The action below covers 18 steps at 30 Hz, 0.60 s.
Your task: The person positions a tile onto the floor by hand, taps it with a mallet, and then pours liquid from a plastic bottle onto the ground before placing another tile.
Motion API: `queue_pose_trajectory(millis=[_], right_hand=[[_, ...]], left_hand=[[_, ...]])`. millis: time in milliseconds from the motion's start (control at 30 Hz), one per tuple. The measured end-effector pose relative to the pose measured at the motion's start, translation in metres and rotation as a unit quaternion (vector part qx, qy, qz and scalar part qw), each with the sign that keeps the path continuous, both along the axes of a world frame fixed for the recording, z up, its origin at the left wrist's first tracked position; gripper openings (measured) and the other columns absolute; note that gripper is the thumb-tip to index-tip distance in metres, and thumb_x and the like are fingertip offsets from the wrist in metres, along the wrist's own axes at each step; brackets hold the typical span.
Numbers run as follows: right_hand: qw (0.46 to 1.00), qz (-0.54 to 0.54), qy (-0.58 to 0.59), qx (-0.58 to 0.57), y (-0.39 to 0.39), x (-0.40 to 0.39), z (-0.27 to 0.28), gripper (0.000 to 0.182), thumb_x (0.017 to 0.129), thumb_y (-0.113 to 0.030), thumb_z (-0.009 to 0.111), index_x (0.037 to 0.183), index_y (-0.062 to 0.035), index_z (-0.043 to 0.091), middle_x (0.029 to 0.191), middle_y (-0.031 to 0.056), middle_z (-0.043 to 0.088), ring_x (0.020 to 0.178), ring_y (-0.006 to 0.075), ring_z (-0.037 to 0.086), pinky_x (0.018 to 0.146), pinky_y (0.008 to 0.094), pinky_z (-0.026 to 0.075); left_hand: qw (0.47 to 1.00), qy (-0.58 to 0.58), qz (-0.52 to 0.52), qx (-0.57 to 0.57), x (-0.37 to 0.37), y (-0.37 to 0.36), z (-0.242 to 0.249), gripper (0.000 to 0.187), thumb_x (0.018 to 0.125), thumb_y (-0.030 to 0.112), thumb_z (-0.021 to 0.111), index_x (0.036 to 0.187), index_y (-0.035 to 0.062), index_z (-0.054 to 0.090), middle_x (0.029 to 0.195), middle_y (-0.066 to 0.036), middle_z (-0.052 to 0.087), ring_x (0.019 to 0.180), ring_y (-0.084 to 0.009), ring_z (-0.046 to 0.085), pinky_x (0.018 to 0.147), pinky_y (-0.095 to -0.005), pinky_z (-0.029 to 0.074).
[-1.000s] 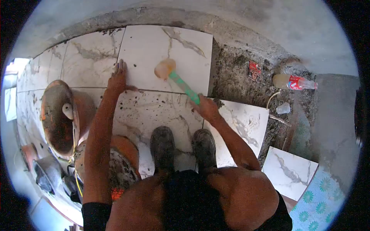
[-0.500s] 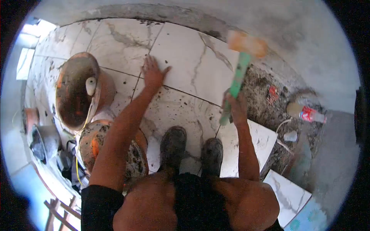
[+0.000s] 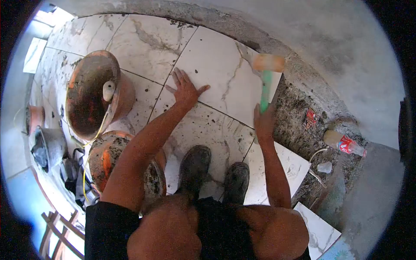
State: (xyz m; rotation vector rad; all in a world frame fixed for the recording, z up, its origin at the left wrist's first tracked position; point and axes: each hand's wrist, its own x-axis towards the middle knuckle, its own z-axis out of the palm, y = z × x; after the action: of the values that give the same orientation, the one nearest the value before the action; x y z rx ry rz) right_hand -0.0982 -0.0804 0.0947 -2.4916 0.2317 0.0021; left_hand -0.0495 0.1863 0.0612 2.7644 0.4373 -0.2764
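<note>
My left hand (image 3: 186, 91) rests with its fingers spread across the joint beside a large white marbled floor tile (image 3: 216, 65). In my right hand (image 3: 264, 123) is a rubber mallet (image 3: 266, 82) with a green handle and a worn, orange-brown head. The mallet head overlaps the tile's far right part near the wall in this view. Grey bits of mortar lie scattered over the neighbouring tiles, and my dark boots (image 3: 194, 167) stand on the tile below the joint.
To the left are a mortar-stained bucket (image 3: 125, 95) tipped on its side, another bucket (image 3: 102, 160) with mortar, and a grey tub (image 3: 54, 145). At right, rough mortar bed (image 3: 288, 108) holds a plastic bottle (image 3: 346, 144), a red wrapper (image 3: 310, 118) and a clear cup (image 3: 324, 167).
The mallet head has come down and slightly left toward the tile's right end. My left hand has shifted a little to the right in view, staying spread at the joint.
</note>
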Motion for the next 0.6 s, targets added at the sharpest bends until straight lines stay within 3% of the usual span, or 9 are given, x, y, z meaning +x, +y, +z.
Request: queue_pose_trajectory(millis=[100, 167, 200, 233, 267, 400, 467, 533, 600], right_hand=[[0.994, 0.065, 0.045, -0.072, -0.012, 0.005, -0.002, 0.032, 0.083, -0.029, 0.057, 0.097, -0.0024, 0.045, 0.063, 0.0187, 0.057, 0.061, 0.0382, 0.059, 0.054, 0.0467, 0.045], [0.984, 0.122, 0.053, -0.116, -0.002, 0.005, 0.008, 0.032, 0.083, -0.029, 0.057, 0.097, -0.0022, 0.044, 0.06, 0.018, 0.056, 0.058, 0.038, 0.058, 0.052, 0.0463, 0.046], [0.989, 0.093, 0.013, -0.111, 0.007, -0.006, 0.019, 0.033, 0.084, -0.03, 0.056, 0.098, -0.0021, 0.044, 0.061, 0.0182, 0.057, 0.058, 0.0379, 0.058, 0.052, 0.046, 0.046], [0.992, 0.067, -0.028, -0.105, 0.014, -0.008, 0.024, 0.035, 0.084, -0.031, 0.055, 0.099, -0.0021, 0.044, 0.061, 0.0184, 0.057, 0.058, 0.0379, 0.059, 0.052, 0.0457, 0.047], [0.997, 0.035, 0.008, -0.073, 0.018, -0.008, 0.006, 0.033, 0.084, -0.03, 0.055, 0.099, -0.0034, 0.045, 0.064, 0.019, 0.058, 0.06, 0.0368, 0.059, 0.052, 0.0447, 0.047], [0.976, 0.123, 0.065, -0.169, 0.017, 0.008, 0.012, 0.034, 0.084, -0.031, 0.055, 0.099, -0.003, 0.045, 0.065, 0.019, 0.058, 0.061, 0.0364, 0.06, 0.052, 0.0444, 0.047], [0.996, 0.082, 0.036, -0.011, 0.021, 0.013, 0.045, 0.034, 0.084, -0.031, 0.055, 0.099, -0.0024, 0.045, 0.066, 0.0198, 0.058, 0.062, 0.0369, 0.06, 0.053, 0.0454, 0.047], [0.998, 0.065, 0.015, 0.019, 0.03, 0.008, 0.051, 0.034, 0.084, -0.031, 0.055, 0.1, -0.0028, 0.045, 0.067, 0.0201, 0.058, 0.064, 0.0372, 0.06, 0.055, 0.0457, 0.048], [0.998, 0.046, -0.001, 0.051, 0.027, 0.006, 0.038, 0.035, 0.084, -0.032, 0.054, 0.101, -0.0031, 0.045, 0.068, 0.0204, 0.059, 0.066, 0.0376, 0.06, 0.056, 0.0459, 0.048]], left_hand=[[1.0, 0.01, -0.022, 0.006, -0.001, -0.001, 0.004, 0.12, 0.06, 0.075, 0.053, 0.135, -0.0073, 0.007, 0.143, -0.023, -0.004, 0.133, -0.0359, -0.005, 0.094, -0.0691, 0.004], [0.996, 0.046, -0.078, 0.019, -0.009, -0.006, 0.009, 0.125, 0.056, 0.076, 0.055, 0.134, -0.0094, 0.007, 0.141, -0.027, -0.005, 0.131, -0.0424, -0.005, 0.092, -0.0706, 0.008], [0.994, 0.045, -0.101, 0.023, -0.012, -0.007, 0.003, 0.128, 0.053, 0.075, 0.058, 0.133, -0.0109, 0.007, 0.139, -0.031, -0.006, 0.129, -0.0477, -0.005, 0.09, -0.0717, 0.011], [0.995, 0.044, -0.088, 0.025, -0.01, -0.007, 0.005, 0.128, 0.053, 0.075, 0.058, 0.133, -0.0109, 0.007, 0.139, -0.031, -0.006, 0.129, -0.0477, -0.005, 0.09, -0.0717, 0.011], [0.994, 0.044, -0.099, 0.019, -0.012, -0.008, 0.007, 0.128, 0.053, 0.074, 0.06, 0.133, -0.011, 0.007, 0.139, -0.031, -0.005, 0.128, -0.0479, -0.005, 0.09, -0.0718, 0.012], [0.993, 0.063, -0.097, -0.009, -0.014, -0.004, 0.015, 0.13, 0.052, 0.069, 0.066, 0.131, -0.015, 0.005, 0.137, -0.035, -0.005, 0.128, -0.0486, -0.003, 0.094, -0.0677, 0.012], [0.994, 0.073, -0.082, -0.019, -0.01, 0.002, 0.016, 0.131, 0.052, 0.067, 0.067, 0.13, -0.0164, 0.004, 0.137, -0.036, -0.005, 0.128, -0.0487, -0.002, 0.097, -0.0647, 0.012], [0.995, 0.056, -0.073, 0.035, 0.001, 0.016, 0.012, 0.132, 0.051, 0.064, 0.071, 0.129, -0.018, 0.002, 0.135, -0.038, -0.004, 0.128, -0.0497, -0.002, 0.101, -0.0573, 0.012], [0.993, 0.091, -0.062, 0.03, 0.005, 0.029, -0.009, 0.132, 0.05, 0.062, 0.072, 0.129, -0.018, 0.002, 0.135, -0.038, -0.003, 0.127, -0.0502, -0.002, 0.102, -0.0554, 0.012]])
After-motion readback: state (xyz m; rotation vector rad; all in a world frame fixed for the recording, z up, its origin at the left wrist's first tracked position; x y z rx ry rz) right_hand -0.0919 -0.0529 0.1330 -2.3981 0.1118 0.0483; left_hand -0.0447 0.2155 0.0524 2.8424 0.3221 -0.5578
